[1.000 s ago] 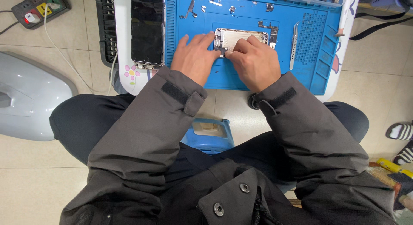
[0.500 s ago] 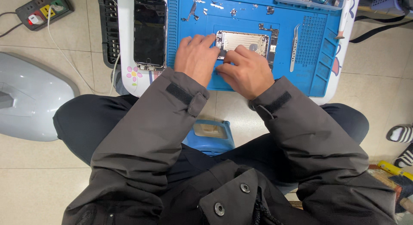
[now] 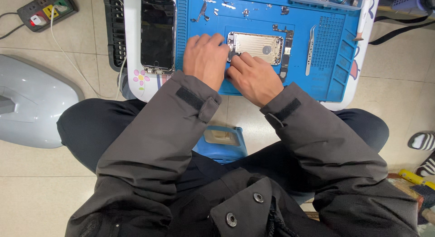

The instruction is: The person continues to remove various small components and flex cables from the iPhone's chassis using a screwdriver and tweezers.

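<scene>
Pinching at the left end of an opened silver metal phone housing [image 3: 256, 47], the left hand [image 3: 206, 59] and right hand [image 3: 254, 78] meet, fingertips pressed to its edge; what they grip is too small to tell. The housing lies upper centre on a blue silicone repair mat [image 3: 337, 74]. Steel tweezers [image 3: 310, 50] lie right; a detached black phone screen [image 3: 157, 33] lies left.

Tiled floor around a low white worktop

Beige tile floor [image 3: 54, 191]; white worktop [image 3: 132, 60] at twelve o'clock, power strip [image 3: 47, 10] at ten, blue stool [image 3: 222, 144] centre.
</scene>
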